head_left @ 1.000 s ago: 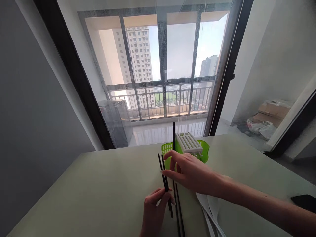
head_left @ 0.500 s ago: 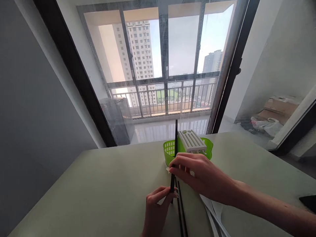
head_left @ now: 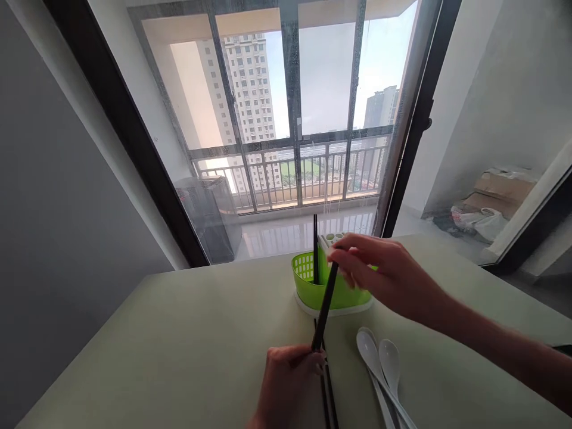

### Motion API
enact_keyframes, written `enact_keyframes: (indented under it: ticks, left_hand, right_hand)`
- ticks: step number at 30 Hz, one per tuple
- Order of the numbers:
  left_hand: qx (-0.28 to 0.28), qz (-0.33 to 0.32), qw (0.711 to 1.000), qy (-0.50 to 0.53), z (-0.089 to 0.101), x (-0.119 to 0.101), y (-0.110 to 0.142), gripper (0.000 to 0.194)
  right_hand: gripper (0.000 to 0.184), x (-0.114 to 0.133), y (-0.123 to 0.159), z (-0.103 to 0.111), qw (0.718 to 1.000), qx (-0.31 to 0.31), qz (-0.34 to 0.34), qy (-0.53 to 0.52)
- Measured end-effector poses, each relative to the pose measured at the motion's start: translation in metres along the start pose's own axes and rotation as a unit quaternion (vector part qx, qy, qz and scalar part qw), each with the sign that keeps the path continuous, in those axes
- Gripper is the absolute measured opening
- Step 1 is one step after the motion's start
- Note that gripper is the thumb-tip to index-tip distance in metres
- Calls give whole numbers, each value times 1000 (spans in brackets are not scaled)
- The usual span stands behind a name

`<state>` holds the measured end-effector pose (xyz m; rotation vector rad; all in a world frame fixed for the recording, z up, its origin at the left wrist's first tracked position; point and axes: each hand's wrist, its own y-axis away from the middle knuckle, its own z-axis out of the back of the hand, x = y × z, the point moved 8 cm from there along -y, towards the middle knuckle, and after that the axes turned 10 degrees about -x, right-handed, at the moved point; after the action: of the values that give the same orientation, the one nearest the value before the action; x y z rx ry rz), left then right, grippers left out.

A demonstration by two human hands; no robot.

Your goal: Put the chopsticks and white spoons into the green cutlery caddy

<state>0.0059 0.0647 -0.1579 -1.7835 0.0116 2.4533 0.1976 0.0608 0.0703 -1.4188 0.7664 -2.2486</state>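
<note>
Dark chopsticks [head_left: 328, 304], held close together and tilted up to the right, run between my two hands. My left hand [head_left: 290, 381] is closed around their lower end, above the table. At the upper end, the fingers of my right hand [head_left: 382, 271] pinch them, in front of the green cutlery basket [head_left: 308, 296]. Other dark chopsticks [head_left: 316, 250] stand upright in the basket's left part. A white slotted top [head_left: 331, 238] on the basket is mostly hidden by my right hand. More dark chopsticks [head_left: 329, 396] lie on the table beside my left hand.
White spoons [head_left: 389, 363] lie crossed on the pale table [head_left: 201, 345], right of the loose chopsticks. Behind the table stands a glass door with a dark frame [head_left: 134, 140]. Beyond it, at the right, are a cardboard box [head_left: 504, 190] and plastic bags [head_left: 487, 225].
My right hand has moved up and right along the chopsticks, which now lean right instead of standing nearly upright. The spoon bowls and the basket's front have come into view.
</note>
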Motion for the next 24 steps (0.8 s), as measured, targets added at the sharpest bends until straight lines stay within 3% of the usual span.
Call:
enact_keyframes:
  ticks: [4, 6, 9, 17, 24]
  left_hand:
    - [15, 18, 998, 64, -3, 2, -1, 16]
    - [20, 14, 998, 61, -4, 1, -1, 17]
    - [28, 9, 999, 44, -6, 0, -2, 23]
    - [34, -3, 999, 14, -8, 3, 0, 31]
    - [39, -18, 999, -8, -10, 4, 1, 34]
  right_hand:
    - [31, -4, -45, 44, 990, -135, -4, -29]
    - [31, -8, -62, 50, 987, -160, 12, -3]
    - [29, -25, -79, 36, 989, -134, 14, 52]
    - [29, -83, -92, -33, 989, -3, -23, 145]
    - [28, -103, -89, -45, 983, 17, -21, 180]
